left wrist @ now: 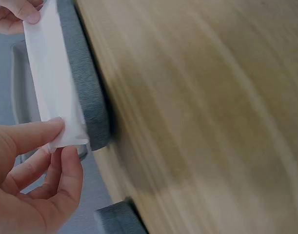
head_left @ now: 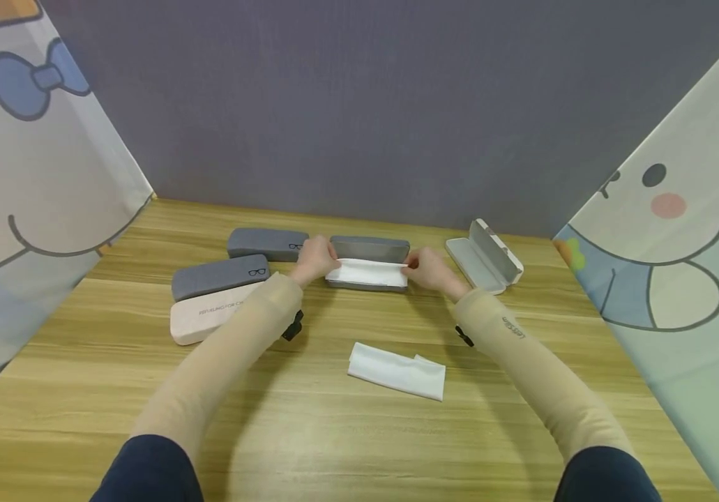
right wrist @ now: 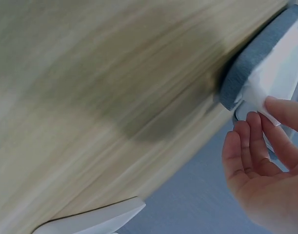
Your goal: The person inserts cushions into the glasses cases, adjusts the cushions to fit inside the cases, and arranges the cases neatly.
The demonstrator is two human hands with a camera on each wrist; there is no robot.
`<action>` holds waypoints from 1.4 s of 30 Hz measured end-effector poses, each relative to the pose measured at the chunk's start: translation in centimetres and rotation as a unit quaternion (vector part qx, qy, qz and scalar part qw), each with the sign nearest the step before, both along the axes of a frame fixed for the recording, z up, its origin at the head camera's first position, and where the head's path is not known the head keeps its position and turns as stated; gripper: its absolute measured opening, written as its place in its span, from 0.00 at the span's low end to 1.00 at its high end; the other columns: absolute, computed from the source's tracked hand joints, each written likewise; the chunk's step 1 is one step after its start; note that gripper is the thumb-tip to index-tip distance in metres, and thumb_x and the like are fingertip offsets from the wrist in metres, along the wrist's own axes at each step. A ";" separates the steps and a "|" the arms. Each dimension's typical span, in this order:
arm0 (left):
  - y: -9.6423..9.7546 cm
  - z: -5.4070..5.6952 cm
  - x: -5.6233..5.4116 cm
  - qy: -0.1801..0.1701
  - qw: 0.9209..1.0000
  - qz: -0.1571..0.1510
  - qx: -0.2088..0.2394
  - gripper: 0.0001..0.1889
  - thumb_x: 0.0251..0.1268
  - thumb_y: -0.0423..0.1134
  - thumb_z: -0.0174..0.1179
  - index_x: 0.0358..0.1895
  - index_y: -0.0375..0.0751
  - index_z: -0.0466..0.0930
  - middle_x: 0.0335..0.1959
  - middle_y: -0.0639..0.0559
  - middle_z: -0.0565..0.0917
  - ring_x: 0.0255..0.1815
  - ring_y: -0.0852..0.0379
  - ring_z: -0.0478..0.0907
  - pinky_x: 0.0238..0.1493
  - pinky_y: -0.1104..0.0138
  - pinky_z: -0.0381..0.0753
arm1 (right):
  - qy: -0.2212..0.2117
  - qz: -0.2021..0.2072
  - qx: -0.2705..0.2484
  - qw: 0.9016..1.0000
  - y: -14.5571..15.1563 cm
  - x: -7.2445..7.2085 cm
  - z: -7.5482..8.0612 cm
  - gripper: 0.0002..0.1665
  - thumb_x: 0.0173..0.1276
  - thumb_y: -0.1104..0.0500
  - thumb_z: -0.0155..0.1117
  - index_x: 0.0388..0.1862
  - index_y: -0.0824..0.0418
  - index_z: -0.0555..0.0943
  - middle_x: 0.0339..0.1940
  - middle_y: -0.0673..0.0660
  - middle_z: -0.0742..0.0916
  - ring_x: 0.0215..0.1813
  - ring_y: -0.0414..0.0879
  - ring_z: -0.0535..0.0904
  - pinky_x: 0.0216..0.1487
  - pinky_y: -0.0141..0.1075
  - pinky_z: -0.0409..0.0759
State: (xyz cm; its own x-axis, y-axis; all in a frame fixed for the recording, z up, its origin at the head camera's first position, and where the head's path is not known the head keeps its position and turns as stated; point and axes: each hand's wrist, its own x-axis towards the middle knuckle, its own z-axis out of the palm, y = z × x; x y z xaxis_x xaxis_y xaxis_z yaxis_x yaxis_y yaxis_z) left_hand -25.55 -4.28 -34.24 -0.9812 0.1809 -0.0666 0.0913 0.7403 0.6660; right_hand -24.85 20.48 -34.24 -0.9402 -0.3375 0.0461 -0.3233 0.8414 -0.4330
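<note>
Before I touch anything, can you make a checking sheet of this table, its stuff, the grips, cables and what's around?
Surface: wood-grain table.
Job's things: white cloth held over the base of an open grey case; folded cloth on the table in front.
Clutter: back grey case and front grey case, both shut; white case, partly hidden; open white case at right.
Grips: left grip pinches one end of the white cloth, right grip the other.
Cables: nothing seen.
Surroundings: grey wall behind, left cartoon panel, right cartoon panel.
</note>
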 end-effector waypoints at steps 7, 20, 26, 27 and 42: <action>0.2 -1.0 -0.1 0.026 0.999 0.018 -0.008 0.06 0.61 0.32 0.61 0.32 0.31 0.84 0.41 0.38 0.86 0.36 0.48 0.80 0.50 0.56 0.80 | -0.006 -0.007 -0.001 1.000 -0.4 0.0 -0.5 0.12 0.66 0.63 0.58 0.40 0.72 0.83 0.38 0.66 0.86 0.37 0.52 0.80 0.41 0.41 0.79; 0.4 -2.1 0.0 0.029 0.999 0.037 -0.002 0.20 0.62 0.32 0.59 0.13 0.44 0.63 0.15 0.54 0.64 0.16 0.60 0.56 0.25 0.69 0.62 | -0.005 -0.054 0.004 0.999 -0.5 0.1 -1.6 0.16 0.68 0.59 0.57 0.45 0.71 0.82 0.40 0.66 0.86 0.41 0.55 0.80 0.46 0.46 0.79; 0.0 -1.9 0.1 0.027 0.999 0.045 0.005 0.18 0.62 0.36 0.61 0.15 0.40 0.69 0.14 0.54 0.68 0.15 0.62 0.58 0.23 0.70 0.63 | 0.007 -0.047 -0.023 0.999 0.1 0.1 -1.8 0.13 0.68 0.61 0.56 0.41 0.69 0.83 0.35 0.64 0.86 0.36 0.52 0.78 0.40 0.40 0.75; -0.1 -1.8 0.1 0.027 0.999 0.047 0.007 0.16 0.62 0.37 0.62 0.17 0.40 0.73 0.15 0.54 0.71 0.15 0.63 0.60 0.23 0.71 0.64 | 0.006 -0.047 -0.030 0.998 0.3 0.1 -1.8 0.12 0.68 0.61 0.56 0.39 0.68 0.83 0.34 0.63 0.86 0.35 0.50 0.77 0.39 0.38 0.74; -0.8 -0.7 -0.3 -0.161 0.971 0.061 0.167 0.40 0.72 0.64 0.36 0.73 0.34 0.51 0.69 0.35 0.63 0.62 0.41 0.73 0.58 0.55 0.79 | -0.237 -0.139 -0.209 0.938 -0.3 0.2 -0.1 0.45 0.75 0.35 0.36 0.74 0.70 0.56 0.60 0.73 0.75 0.48 0.54 0.78 0.53 0.45 0.81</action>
State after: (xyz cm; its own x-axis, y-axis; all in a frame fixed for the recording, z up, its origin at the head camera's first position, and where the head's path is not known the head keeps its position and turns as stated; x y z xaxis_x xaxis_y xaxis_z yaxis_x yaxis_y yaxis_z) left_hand -25.85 -5.10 -34.98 -0.9346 0.1291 -0.3315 -0.2367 0.4699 0.8504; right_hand -24.69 20.17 -34.34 -0.9374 -0.1220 -0.3263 0.1962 0.5891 -0.7839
